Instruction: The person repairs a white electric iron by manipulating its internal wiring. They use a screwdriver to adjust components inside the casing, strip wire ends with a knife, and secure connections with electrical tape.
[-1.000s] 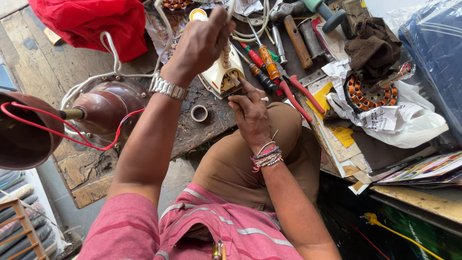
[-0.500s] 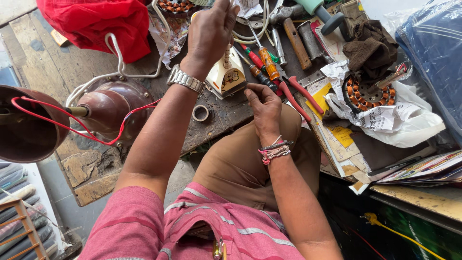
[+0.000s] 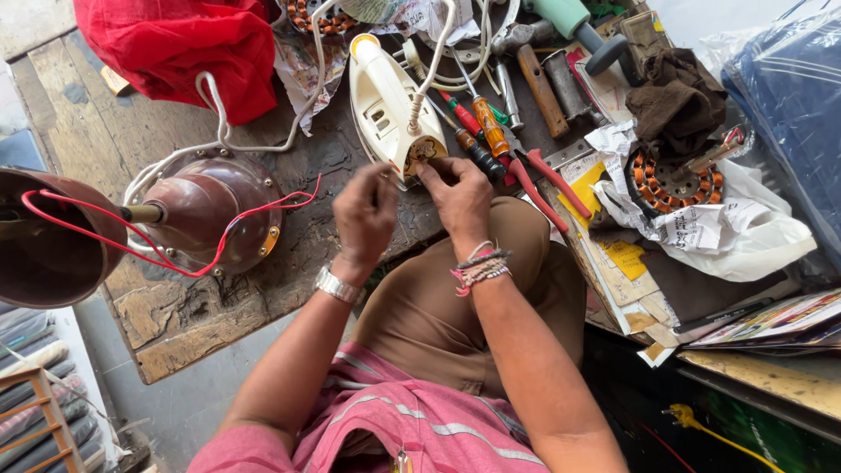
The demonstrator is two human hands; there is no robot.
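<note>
Cluttered wooden workbench (image 3: 96, 140): both hands are working at the rear end of a cream electric iron (image 3: 390, 105) lying just beyond them. Left hand (image 3: 363, 215) and right hand (image 3: 460, 197) are pinching narrowly at its opened cord end, repair seemingly unfinished, screwdrivers (image 3: 482, 131) waiting beside the right hand.

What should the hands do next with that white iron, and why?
Probably steady the white clothes iron with the left hand, while the right hand works at its back end. Both hands sit at that end, where the white cord goes in, and the iron lies loose on the wooden bench, so it might slide.
</note>
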